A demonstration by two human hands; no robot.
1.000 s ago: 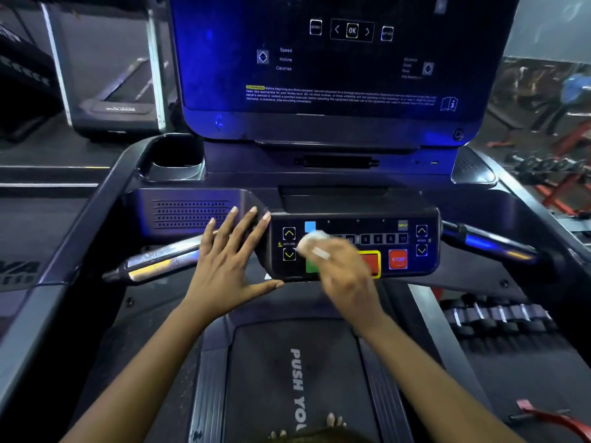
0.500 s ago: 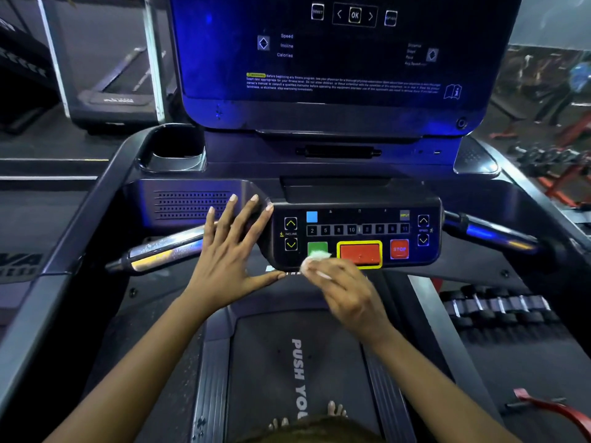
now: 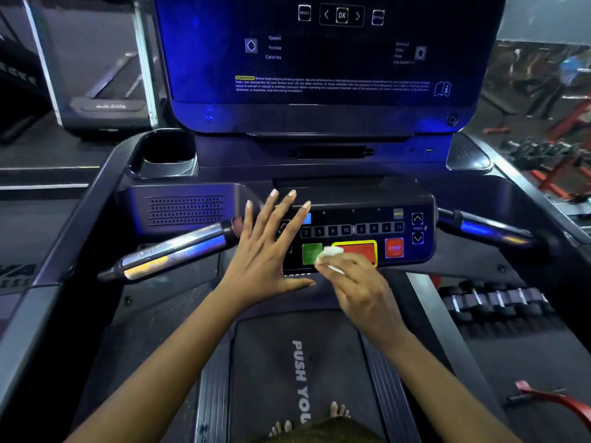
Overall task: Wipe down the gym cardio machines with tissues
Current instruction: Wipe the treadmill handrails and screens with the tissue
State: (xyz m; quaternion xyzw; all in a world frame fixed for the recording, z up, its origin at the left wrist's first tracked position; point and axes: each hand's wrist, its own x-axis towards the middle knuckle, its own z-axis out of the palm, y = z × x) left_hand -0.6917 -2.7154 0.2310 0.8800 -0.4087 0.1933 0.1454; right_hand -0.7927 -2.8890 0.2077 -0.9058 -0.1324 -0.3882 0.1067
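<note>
Head view: dim gym, blue light, rack of dark dumbbells [image 3: 492, 298] on the floor at right, another treadmill back left.

- Person is standing on the black treadmill belt [image 3: 271, 362], working on the dark button keypad panel [image 3: 351, 215].
- Right hand [image 3: 358, 286]: grip is pinching a small crumpled white tissue [image 3: 329, 252], pressing it where the green square button [image 3: 309, 251] meets the yellow-bordered red button [image 3: 361, 249].
- Left hand [image 3: 265, 251]: grip wide, fingers straight and spread, lying flat over the keypad's left end.
- Progress, my read: keypad is mid-wipe, lower row. Can't tell what's wiped already. Speckled chrome handlebar [image 3: 172, 251], big dark display screen [image 3: 319, 59], black cup holder [image 3: 169, 155] and the other machines are looking like remaining work.
- Readable: "OK", "Speed", "Incline", "Calories" on screen; "STOP", "INPUT", keys 2, 5, 8, 10; belt reads "PUSH YOU", cut off. Warning paragraph too small.
</note>
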